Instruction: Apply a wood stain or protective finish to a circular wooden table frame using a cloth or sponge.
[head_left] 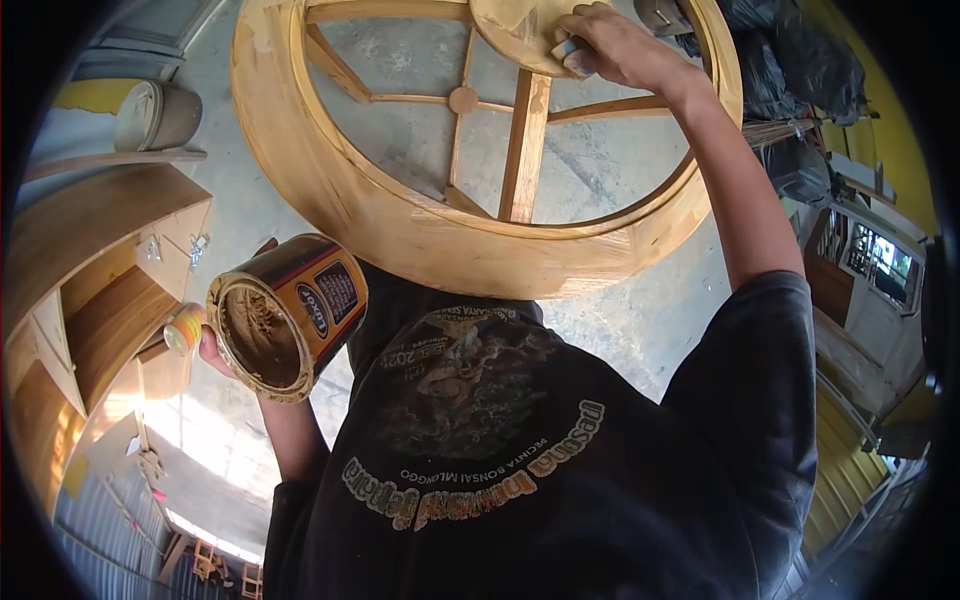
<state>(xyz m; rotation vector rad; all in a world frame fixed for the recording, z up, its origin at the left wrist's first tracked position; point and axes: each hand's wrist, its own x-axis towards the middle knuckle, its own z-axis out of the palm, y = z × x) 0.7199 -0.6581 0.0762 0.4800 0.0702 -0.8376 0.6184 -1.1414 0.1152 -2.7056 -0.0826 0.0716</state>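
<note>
My left hand (214,352) grips a large open can (335,290), tilted so that its mouth shows. Thick brown paste (262,325) coats the inside and crusts the rim. Beside those fingers is a small yellow and orange tin (184,329); whether the hand holds it too I cannot tell. Out ahead, my right hand (622,48) is closed round a small grey-blue piece (573,55), perhaps a putty applicator, at the edge of a round wooden disc (520,30). That disc sits within a big round wooden frame (430,245), whose broad rim has pale smeared patches.
Wooden crosspieces (524,150) span the frame, with grey concrete floor (400,55) below. A wooden cabinet (110,220) stands at left, a bucket (158,116) beyond it. Black plastic bags (800,60) are piled at far right, above a bundle of sticks (780,132).
</note>
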